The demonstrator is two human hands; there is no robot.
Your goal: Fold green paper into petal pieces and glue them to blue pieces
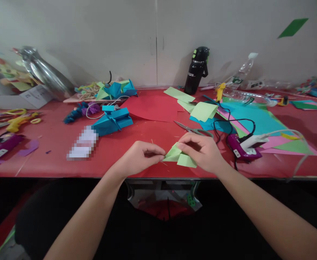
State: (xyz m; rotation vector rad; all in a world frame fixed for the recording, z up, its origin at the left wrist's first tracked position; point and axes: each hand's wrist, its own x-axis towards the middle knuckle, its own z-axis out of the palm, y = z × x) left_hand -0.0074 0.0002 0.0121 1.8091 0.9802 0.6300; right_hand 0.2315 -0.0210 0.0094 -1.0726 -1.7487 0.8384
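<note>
A small piece of folded light green paper is held between both hands, just above the front of the red table. The fingertips of my left hand pinch its pointed left end. My right hand grips its upper right part between thumb and fingers, hiding some of the folds. Right behind my right hand lie scissors, blades pointing left. A folded blue paper piece rests farther left, beside a blurred-out white item.
Light green sheets and blue sheets lie at the right, near a purple power strip with cables. A black bottle and a steel jug stand at the back. A yellow glue gun lies left.
</note>
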